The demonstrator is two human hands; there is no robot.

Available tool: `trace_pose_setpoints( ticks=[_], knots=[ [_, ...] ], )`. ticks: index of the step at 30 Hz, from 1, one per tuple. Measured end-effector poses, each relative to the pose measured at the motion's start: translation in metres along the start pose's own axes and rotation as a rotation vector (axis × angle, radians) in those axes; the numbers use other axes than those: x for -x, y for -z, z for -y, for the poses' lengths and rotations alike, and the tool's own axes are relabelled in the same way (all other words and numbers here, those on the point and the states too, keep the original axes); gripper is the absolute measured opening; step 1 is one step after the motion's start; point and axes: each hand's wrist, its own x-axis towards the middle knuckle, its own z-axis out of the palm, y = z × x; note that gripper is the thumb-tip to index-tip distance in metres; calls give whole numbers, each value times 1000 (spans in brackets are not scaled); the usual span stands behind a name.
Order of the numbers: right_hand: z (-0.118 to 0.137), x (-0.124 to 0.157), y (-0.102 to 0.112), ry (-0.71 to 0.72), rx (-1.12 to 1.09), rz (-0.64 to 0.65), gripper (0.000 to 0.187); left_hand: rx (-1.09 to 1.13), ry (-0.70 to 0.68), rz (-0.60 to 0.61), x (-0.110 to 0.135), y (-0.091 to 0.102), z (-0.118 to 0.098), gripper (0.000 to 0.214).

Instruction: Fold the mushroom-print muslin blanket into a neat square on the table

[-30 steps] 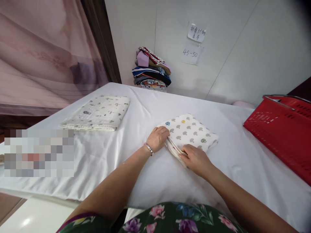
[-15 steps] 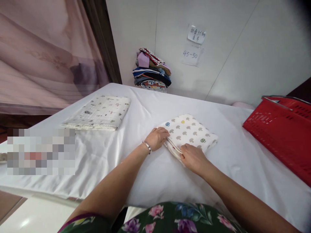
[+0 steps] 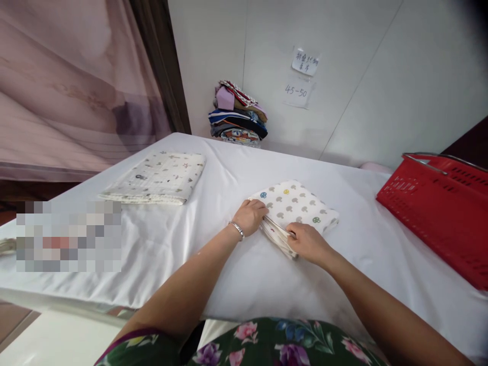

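A white cloth [image 3: 301, 203] printed with grey, blue, yellow and green mushroom shapes lies folded in several layers on the white-covered table [image 3: 221, 274]. At its left corner, my left hand [image 3: 251, 216] has its fingers closed on the near edge, with a silver bracelet at the wrist. My right hand [image 3: 307, 241] pinches the top layer farther along that same edge. Between the two hands the layers gape apart slightly, and the lower ones show below the pinched one. The fingertips are partly hidden by the cloth.
Another folded white cloth [image 3: 160, 178] with small prints lies on the left. A red plastic basket [image 3: 434, 213] stands on the right. Against the wall rises a pile of folded fabrics [image 3: 238, 114], with paper notes [image 3: 297, 93] above. A pink curtain [image 3: 76, 91] hangs at left.
My right hand has shifted slightly right, and the top layer is now a little more parted from those below. My left hand stays at the corner. The view has moved slightly.
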Motion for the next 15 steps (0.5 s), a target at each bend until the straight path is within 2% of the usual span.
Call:
trace_pose_setpoints(
  ticks=[5,10,15],
  knots=[
    [12,1,-3,-8,223,61,14,-17,-4,2,0,-1,1,21],
    [15,2,-5,39,331,127,13,5,-12,15,1,-1,4,20],
    [14,2,-7,53,345,74,19,10,-13,21,1,1,4,21]
  ],
)
